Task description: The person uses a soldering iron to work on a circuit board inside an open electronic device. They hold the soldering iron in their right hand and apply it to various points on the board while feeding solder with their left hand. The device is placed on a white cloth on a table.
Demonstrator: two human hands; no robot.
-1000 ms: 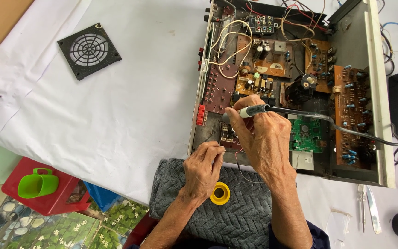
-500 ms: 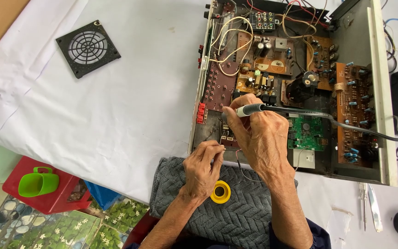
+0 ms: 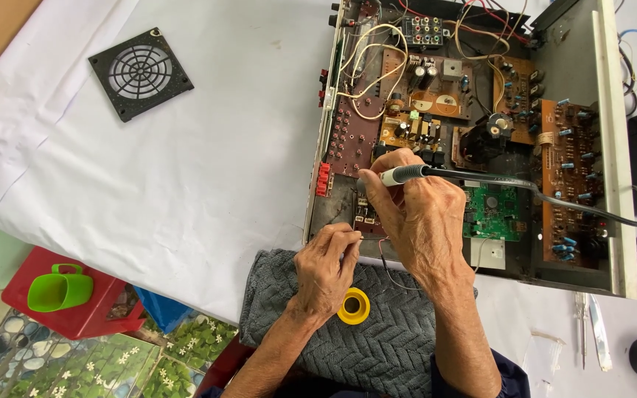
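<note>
At frame centre my right hand (image 3: 425, 221) gripped the grey-handled soldering iron (image 3: 407, 175), its long axis running right to left, tip hidden low beside my left hand (image 3: 326, 269), whose fingers pinched thin solder wire (image 3: 357, 237) over the opened amplifier chassis (image 3: 473, 133). Both hands had hardly shifted since half a second earlier.

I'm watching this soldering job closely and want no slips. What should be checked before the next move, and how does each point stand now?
1. Right hand grips soldering iron firmly: ok.
2. Left hand pinches thin wire at the chassis edge: ok.
3. Iron tip on the joint: cannot tell, hidden by fingers.
4. Iron cord off the boards: not ok, it lies across them.
5. Yellow spool within reach on grey towel: ok.
</note>
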